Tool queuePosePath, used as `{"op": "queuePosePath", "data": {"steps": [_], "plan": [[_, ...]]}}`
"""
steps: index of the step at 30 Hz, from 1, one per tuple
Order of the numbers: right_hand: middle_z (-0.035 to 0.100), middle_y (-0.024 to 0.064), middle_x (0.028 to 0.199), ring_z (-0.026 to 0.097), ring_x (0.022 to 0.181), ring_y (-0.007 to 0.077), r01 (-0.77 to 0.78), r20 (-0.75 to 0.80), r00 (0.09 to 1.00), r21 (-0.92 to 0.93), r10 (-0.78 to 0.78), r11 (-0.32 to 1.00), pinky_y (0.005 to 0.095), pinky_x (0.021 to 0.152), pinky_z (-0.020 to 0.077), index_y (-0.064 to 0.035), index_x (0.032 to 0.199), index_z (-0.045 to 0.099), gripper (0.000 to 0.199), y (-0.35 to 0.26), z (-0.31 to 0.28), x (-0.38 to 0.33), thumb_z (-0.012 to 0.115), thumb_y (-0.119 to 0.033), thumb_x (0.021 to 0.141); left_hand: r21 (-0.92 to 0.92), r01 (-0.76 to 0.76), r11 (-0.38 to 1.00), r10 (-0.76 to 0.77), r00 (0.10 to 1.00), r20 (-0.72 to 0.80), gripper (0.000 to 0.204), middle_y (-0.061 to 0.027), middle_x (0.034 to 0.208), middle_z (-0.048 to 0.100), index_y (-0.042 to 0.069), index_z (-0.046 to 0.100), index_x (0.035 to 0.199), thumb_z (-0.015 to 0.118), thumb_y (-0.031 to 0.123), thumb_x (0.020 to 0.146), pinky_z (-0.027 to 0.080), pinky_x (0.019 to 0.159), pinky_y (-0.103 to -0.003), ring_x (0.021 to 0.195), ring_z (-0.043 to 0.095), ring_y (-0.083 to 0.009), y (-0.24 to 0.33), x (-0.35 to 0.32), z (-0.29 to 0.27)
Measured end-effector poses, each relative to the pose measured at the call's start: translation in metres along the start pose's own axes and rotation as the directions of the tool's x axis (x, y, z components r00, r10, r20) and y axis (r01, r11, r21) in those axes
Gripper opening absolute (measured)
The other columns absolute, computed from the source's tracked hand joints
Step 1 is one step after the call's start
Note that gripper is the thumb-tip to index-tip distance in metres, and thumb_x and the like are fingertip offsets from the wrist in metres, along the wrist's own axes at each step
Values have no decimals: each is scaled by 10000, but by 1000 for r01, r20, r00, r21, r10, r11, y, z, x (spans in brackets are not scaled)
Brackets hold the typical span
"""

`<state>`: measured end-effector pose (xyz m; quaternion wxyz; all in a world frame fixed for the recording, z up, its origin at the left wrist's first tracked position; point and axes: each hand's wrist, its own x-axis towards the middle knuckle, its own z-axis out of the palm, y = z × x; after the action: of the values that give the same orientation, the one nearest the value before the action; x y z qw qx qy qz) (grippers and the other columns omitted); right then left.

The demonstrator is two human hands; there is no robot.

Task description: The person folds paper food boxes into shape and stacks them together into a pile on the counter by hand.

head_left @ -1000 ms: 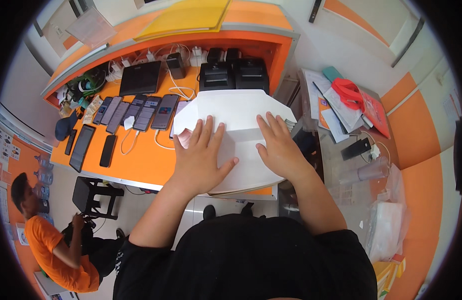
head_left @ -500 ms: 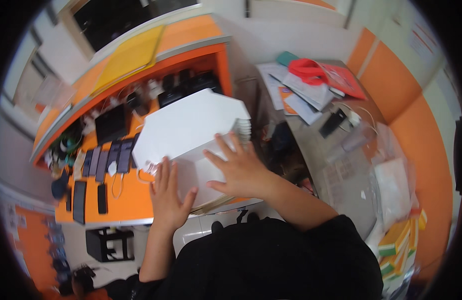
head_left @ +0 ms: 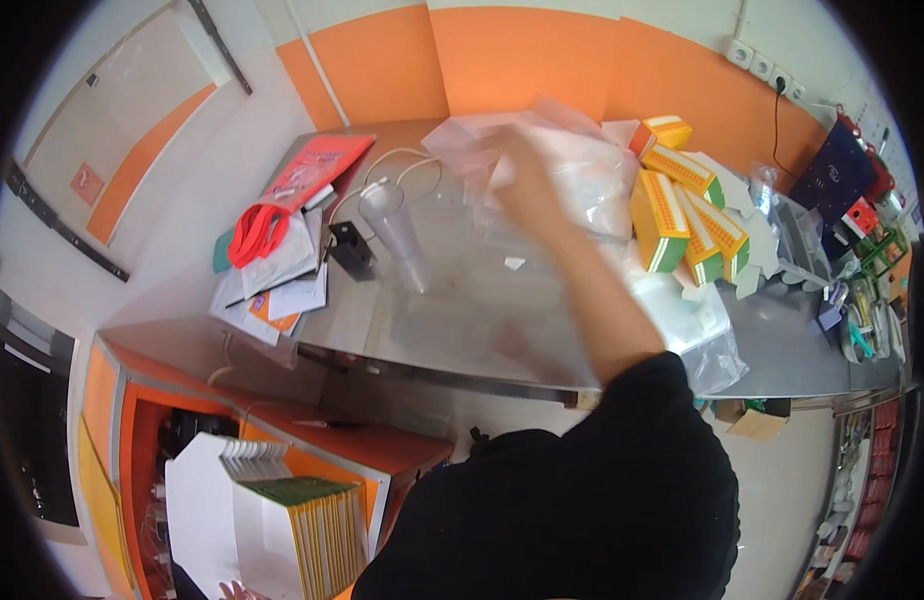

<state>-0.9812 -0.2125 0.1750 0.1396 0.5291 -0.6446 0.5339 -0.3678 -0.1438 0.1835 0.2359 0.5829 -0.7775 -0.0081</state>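
Note:
My right arm stretches out over the metal table, and my right hand [head_left: 517, 165] is at the clear plastic bags [head_left: 592, 185] near the wall. Motion smears its fingers, so whether they grip a bag is unclear. At the lower left, a stack of flat, unfolded cartons [head_left: 327, 535], white with yellow and green edges, sits by the orange desk. Only the fingers of my left hand [head_left: 240, 591] show at the bottom edge, spread against the white card; the rest of that hand is out of view.
Several folded yellow-and-green boxes [head_left: 662, 215] lie right of the bags on the metal table [head_left: 452, 320]. To the left are a clear plastic cup [head_left: 392, 230], a black device [head_left: 352, 250], papers [head_left: 292, 300] and a red bag [head_left: 317, 170]. Wall sockets [head_left: 762, 65] hold a black cord.
My view has swung right, from the orange desk to the metal table. The right hand has left the white cartons and reached to the plastic bags. My left hand has stayed by the cartons.

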Motion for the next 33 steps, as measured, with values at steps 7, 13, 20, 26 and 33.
{"op": "queuePosePath", "data": {"steps": [7, 13, 20, 26, 33], "plan": [[495, 122, 1270, 441, 1211, 279, -578, -529, 627, -808, 572, -115, 571, 999, 289, -126, 1244, 499, 616, 102, -235, -62, 498, -573, 821, 15, -234, 972, 231, 944, -235, 404, -205, 1262, 509, 18, 531, 1222, 556, 253, 894, 290, 1015, -556, 1214, 414, -415, 68, 50, 17], [627, 74, 1032, 595, 1003, 243, -441, -239, 533, -897, 812, 26, 502, 895, 384, -108, 1145, 527, 443, 98, -218, -98, 558, -417, 829, -78, -245, 966, 252, 962, 107, 447, -197, 1406, 338, 47, 467, 1287, 532, 276, 909, 217, 1063, -532, 1308, 257, -414, 101, 68, 36], [600, 21, 865, 597, 846, 210, -172, -80, 833, -978, 547, 118, 447, 841, 391, -120, 937, 501, 152, 70, -219, -169, 563, -147, 801, -341, -393, 854, 456, 881, 128, 427, -170, 1378, 384, 23, 464, 1263, 506, 258, 908, 205, 1078, -431, 1319, 290, -324, 130, 66, 85], [574, 6, 884, 561, 906, 192, -133, -35, 898, -972, 439, 194, 447, 914, 338, -122, 913, 476, 134, 34, -256, -197, 560, -139, 810, -594, -383, 708, 613, 750, 248, 388, -157, 1305, 465, 41, 532, 1183, 609, 162, 823, 305, 1026, -419, 1224, 417, -328, 184, 69, 133], [554, 24, 855, 550, 894, 217, -157, -66, 906, -969, 417, 189, 471, 930, 315, -122, 902, 476, 159, 39, -335, -213, 596, -126, 798, -701, -400, 590, 720, 653, 234, 442, -136, 1253, 513, 57, 554, 1176, 676, 169, 767, 355, 956, -417, 1116, 495, -319, 249, 56, 147]]}}
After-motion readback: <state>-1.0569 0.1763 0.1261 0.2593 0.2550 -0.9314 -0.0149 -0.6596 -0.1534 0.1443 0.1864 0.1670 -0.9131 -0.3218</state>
